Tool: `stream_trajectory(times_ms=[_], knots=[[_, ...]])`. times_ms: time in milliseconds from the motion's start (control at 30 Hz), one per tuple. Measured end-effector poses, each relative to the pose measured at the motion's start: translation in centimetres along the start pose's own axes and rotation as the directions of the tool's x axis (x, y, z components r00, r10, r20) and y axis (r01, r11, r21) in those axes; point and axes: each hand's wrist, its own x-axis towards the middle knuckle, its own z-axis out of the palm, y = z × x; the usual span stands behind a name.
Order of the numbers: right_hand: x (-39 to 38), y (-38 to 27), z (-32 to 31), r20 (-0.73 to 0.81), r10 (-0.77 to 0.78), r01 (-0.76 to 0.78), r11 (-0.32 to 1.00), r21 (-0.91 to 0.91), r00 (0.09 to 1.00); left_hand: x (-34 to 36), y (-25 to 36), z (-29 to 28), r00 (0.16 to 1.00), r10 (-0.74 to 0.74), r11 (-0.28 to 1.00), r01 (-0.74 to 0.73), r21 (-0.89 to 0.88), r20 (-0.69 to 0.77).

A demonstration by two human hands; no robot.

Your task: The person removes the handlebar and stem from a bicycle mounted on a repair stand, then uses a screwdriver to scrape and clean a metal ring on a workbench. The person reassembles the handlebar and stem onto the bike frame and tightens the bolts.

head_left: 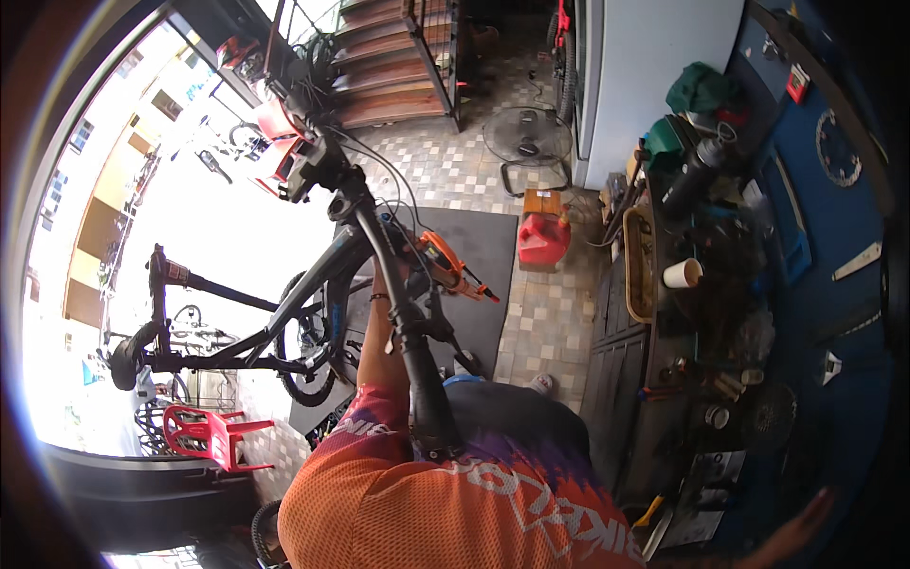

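A dark bicycle (327,270) stands before me, its handlebar (408,332) running toward my chest. My left hand (396,264) reaches past the bar to the front of the frame, partly hidden by bar and cables. It looks closed around an orange-and-black hand tool (444,261) with a narrow, red-tipped end; the exact kind is not clear. Far to the lower right, my right hand (804,529) is stretched toward the workbench side, fingers extended and nothing seen in it. The bicycle's saddle (125,365) points away at the left.
On the right, a cluttered workbench (645,379) carries a paper cup (682,274), a tray (640,266) and a black bottle (697,175). Tools hang on a blue wall board (844,322). Beyond are a red canister (542,239), a floor fan (526,137) and wooden stairs (389,62). A red chair (213,434) stands left.
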Motion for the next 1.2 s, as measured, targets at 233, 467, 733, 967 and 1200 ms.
stream_trajectory(times_ms=[233,467,733,967,1200], knots=[[-12.3,-47.3,16.8,0.593,-0.696,-0.134,0.596,0.792,0.405,1.4,-3.7,6.0,0.970,0.056,0.982,-0.096,-0.165,-0.235],[-28.2,-69.1,30.4,0.585,-0.811,0.119,0.584,0.803,0.031,1.3,-3.3,9.4,0.974,-0.046,0.987,0.010,-0.160,-0.222],[-28.6,-73.5,30.3,0.783,-0.591,-0.206,0.805,0.557,-0.195,1.5,-1.8,6.1,0.926,-0.376,0.916,0.378,-0.135,0.038],[-30.1,-73.9,27.9,0.855,-0.508,-0.245,0.846,0.473,-0.103,1.8,-3.9,8.1,0.964,-0.191,0.967,0.152,-0.205,-0.186],[-28.2,-75.3,28.1,0.850,-0.492,-0.159,0.869,0.468,-0.186,1.7,-1.8,5.5,0.920,-0.386,0.908,0.393,-0.144,0.076]])
